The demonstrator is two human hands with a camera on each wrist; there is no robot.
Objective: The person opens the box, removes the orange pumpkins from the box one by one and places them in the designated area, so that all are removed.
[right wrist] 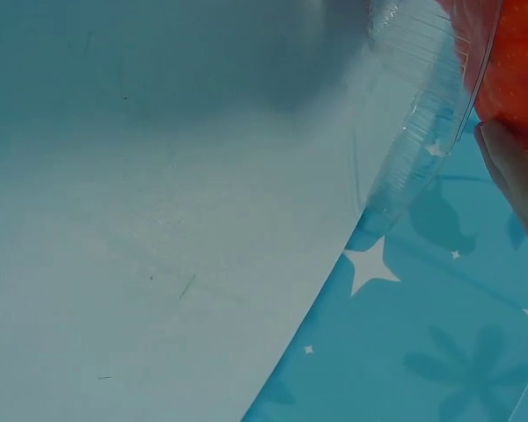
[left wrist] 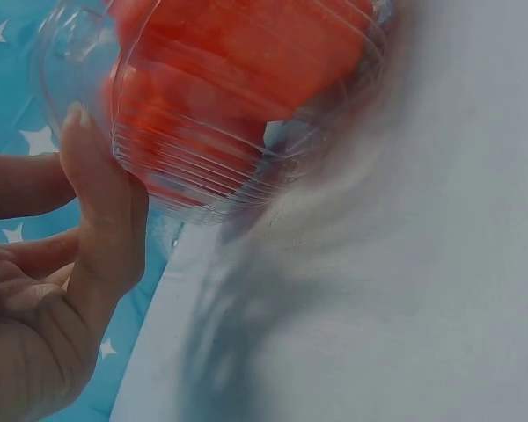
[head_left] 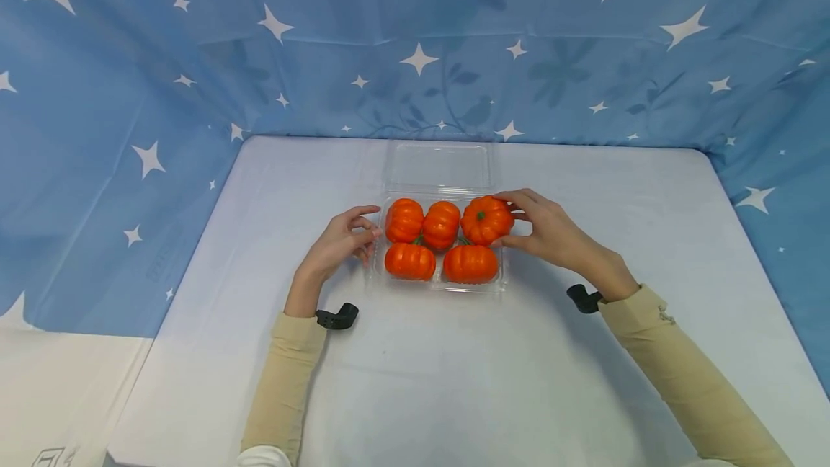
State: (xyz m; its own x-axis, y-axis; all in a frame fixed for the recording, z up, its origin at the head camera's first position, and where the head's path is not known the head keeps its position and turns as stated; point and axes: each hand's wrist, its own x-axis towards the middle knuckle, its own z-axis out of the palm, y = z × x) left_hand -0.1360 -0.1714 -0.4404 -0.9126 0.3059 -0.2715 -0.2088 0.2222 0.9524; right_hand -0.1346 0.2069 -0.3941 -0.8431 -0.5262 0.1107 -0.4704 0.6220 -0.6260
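A small orange toy pumpkin (head_left: 487,220), its green stem facing up, is held in my right hand (head_left: 551,233) between thumb and fingers at the back right of a clear plastic clamshell box (head_left: 437,285). Several similar pumpkins (head_left: 410,261) lie on their sides in the box. At the box's left edge my left hand (head_left: 341,240) holds the rim with bent fingers. The left wrist view shows a fingertip (left wrist: 77,119) against the clear rim. In the right wrist view, a finger (right wrist: 515,176) touches the underside of the orange pumpkin (right wrist: 515,75).
The box's transparent lid (head_left: 439,166) lies folded back toward the table's far edge. A white table (head_left: 415,380) spreads around the box, with a blue star-patterned curtain (head_left: 363,27) behind and at the sides. Dark bands with small devices (head_left: 338,317) sit on both wrists.
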